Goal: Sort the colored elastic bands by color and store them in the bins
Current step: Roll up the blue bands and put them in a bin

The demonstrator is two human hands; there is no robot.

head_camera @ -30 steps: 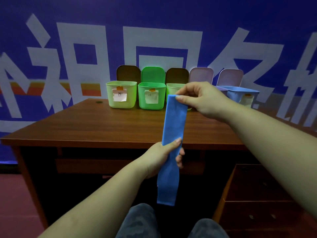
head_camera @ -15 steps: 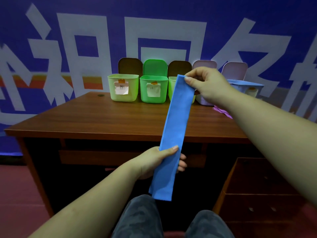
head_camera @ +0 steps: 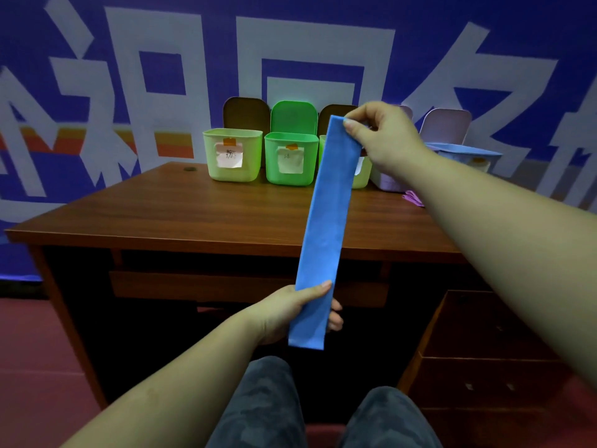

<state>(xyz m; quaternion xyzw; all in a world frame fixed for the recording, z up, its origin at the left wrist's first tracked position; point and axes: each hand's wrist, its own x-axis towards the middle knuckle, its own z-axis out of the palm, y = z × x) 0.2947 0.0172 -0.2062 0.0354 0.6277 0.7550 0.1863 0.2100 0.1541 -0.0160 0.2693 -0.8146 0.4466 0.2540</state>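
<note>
Wooden desk (head_camera: 161,218) carries a bin row (head_camera: 290,160) at 12 o'clock. Blue elastic band (head_camera: 326,227) is stretched flat above the desk's near edge: right hand (head_camera: 384,137) pinches its top end, left hand (head_camera: 290,312) grips near its lower end.

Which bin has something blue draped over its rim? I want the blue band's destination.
The rightmost bin, beside the right hand; blue material covers its top, while the green bins' rims are bare.
</note>
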